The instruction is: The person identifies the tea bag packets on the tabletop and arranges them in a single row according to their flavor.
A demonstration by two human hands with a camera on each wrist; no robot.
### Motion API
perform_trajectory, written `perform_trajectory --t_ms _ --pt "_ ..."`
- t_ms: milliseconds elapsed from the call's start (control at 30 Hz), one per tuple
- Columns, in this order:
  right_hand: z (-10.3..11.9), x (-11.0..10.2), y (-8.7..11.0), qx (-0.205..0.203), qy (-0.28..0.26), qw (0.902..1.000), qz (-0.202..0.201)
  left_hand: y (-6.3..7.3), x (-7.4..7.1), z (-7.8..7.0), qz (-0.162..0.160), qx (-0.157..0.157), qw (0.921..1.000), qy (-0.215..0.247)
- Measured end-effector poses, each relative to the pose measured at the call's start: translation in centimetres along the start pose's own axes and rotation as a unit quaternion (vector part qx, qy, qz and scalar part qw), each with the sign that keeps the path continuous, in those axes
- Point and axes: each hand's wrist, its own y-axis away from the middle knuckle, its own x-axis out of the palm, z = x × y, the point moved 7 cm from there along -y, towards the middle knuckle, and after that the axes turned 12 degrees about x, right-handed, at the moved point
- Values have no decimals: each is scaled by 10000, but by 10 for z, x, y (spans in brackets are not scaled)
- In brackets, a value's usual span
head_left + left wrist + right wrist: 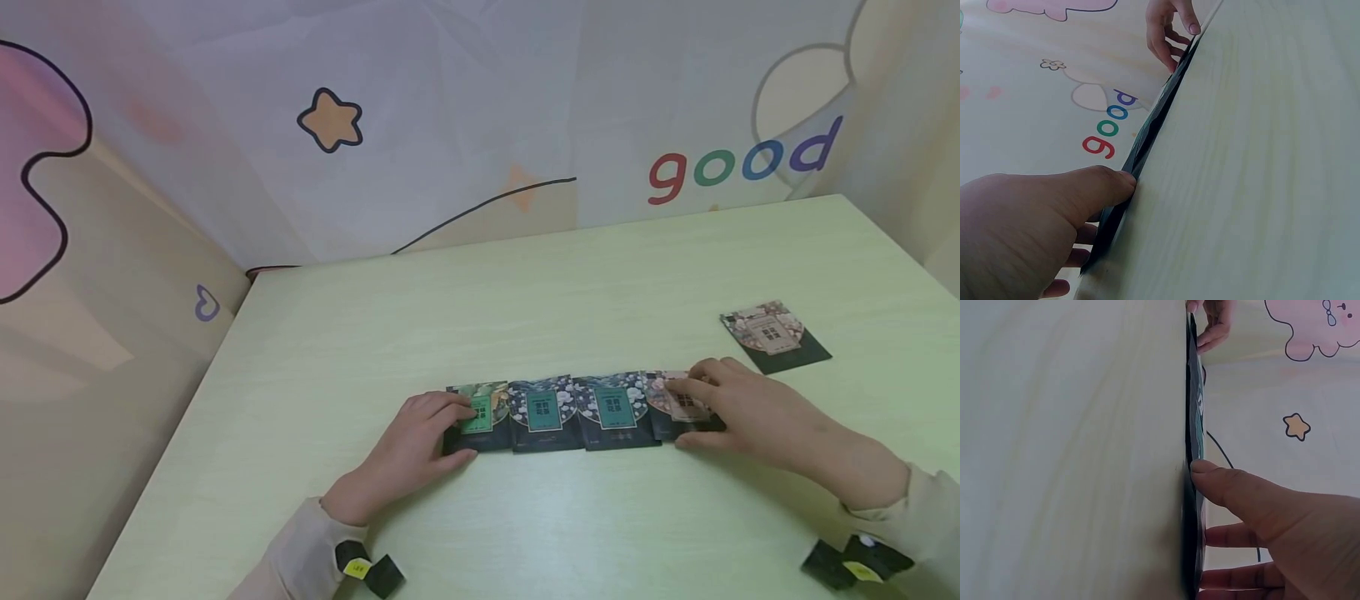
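Observation:
Several flat, dark printed sachets lie side by side in a row, edges overlapping. My left hand (408,446) rests on the leftmost one, a green-labelled sachet (491,439), with fingers on its top and the thumb at its near edge. Two blue-flowered sachets (545,439) with teal labels fill the middle. At the right end, my right hand (757,412) touches a pink-labelled sachet (662,427), fingertips on its face and thumb by the near edge. In the left wrist view the left thumb (1113,187) lies against the row's dark edge.
Another pink-labelled sachet (783,360) lies apart, turned at an angle, beyond the right hand. The pale green table (390,325) ends at a printed cloth backdrop (465,108). Black wrist devices (831,567) sit at both sleeves.

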Motion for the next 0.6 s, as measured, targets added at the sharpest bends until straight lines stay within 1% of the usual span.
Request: perform_trajectory --t_ms 267,467,600 --pt "-1 0 1 -106 -12 9999 -13 0 0 1 6 -3 10000 -6" --pt "-3 0 1 -31 -107 9999 88 0 -1 1 8 -24 10000 12" --pt "-5 -1 2 -47 -147 9999 78 0 0 0 22 -19 10000 63"
